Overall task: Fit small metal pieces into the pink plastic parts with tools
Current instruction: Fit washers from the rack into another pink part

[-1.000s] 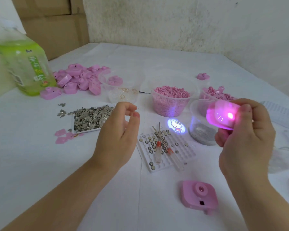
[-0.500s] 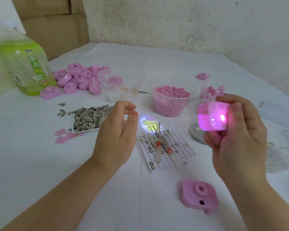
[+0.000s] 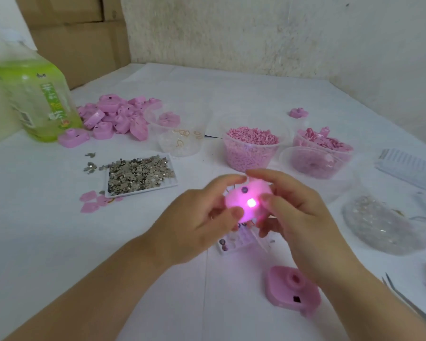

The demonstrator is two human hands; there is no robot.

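Head view: left hand (image 3: 197, 225) and right hand (image 3: 298, 217) meet above the desk (image 3: 59, 242) centre, each grip pinching one side of the lit pink part (image 3: 239, 201). The hands hide most of the grid tray (image 3: 231, 244) beneath; its contents are blurred.

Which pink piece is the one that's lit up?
The pink piece pinched between the left hand and right hand: it glows brightly. The pink shell lying on the table and the pile by the green bottle are unlit.
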